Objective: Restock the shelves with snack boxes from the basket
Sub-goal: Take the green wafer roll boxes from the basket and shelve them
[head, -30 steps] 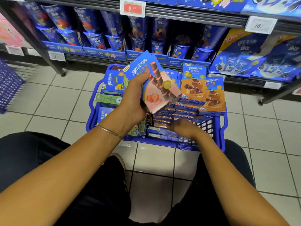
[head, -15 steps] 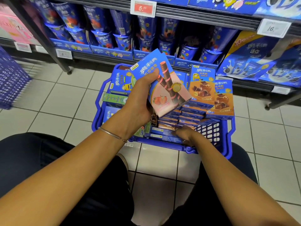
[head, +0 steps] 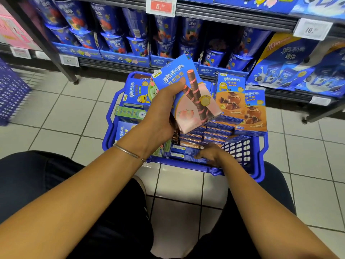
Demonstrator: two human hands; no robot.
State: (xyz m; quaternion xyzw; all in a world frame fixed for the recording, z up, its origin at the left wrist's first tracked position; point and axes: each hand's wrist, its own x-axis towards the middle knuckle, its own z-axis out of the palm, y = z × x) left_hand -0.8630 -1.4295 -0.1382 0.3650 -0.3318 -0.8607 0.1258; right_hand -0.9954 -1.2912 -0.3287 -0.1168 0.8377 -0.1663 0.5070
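My left hand [head: 162,111] grips a blue and pink wafer-roll box [head: 188,94] and holds it tilted above the blue plastic basket [head: 261,146] on the floor. Under that box more boxes are stacked in the same hand. My right hand [head: 211,154] reaches into the basket's near right corner, its fingers down among flat blue boxes [head: 184,153]; what they hold is hidden. Orange and blue chocolate snack boxes [head: 240,107] stand upright at the basket's right side. Blue boxes with a yellow cartoon figure [head: 136,95] stand at its left.
The low shelf [head: 119,62] behind the basket carries rows of blue snack cups [head: 138,42]. Large blue cookie bags [head: 291,62] fill the shelf at the right. A purple basket [head: 11,94] stands at the far left. My knees flank the white tiled floor [head: 179,202].
My right hand has slid deeper and toward the near edge of the basket. The left hand keeps its grip on the wafer-roll box. The camera has drifted slightly.
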